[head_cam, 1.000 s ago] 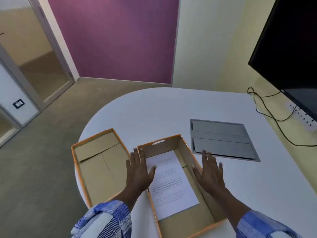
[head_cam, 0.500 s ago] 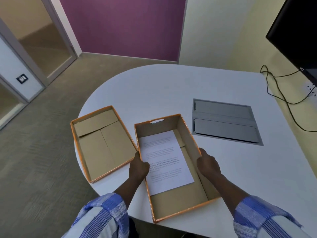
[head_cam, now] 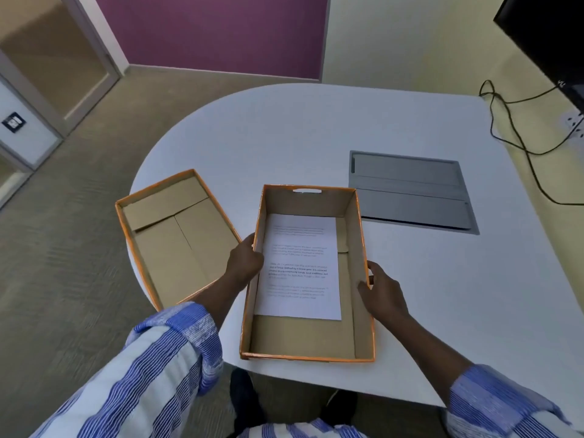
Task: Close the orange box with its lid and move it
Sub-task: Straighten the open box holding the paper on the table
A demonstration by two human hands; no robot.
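The orange box [head_cam: 358, 248] stands open near the table's front edge, with a printed white sheet [head_cam: 300, 263] lying flat inside. Its lid [head_cam: 177, 235] lies upside down to the left, brown inside up, partly over the table's rounded edge. My left hand [head_cam: 245, 260] grips the box's left wall, fingers over the rim. My right hand [head_cam: 382, 290] holds the right wall from outside, thumb on the rim.
A grey metal cable hatch [head_cam: 410, 191] is set into the white table [head_cam: 316, 131] just right of the box. Black cables [head_cam: 512, 128] trail off the far right edge below a wall screen [head_cam: 550, 36]. Carpeted floor lies to the left.
Both hands went from lying flat and spread over the box to gripping its side walls. The box has turned to sit straighter in front of me.
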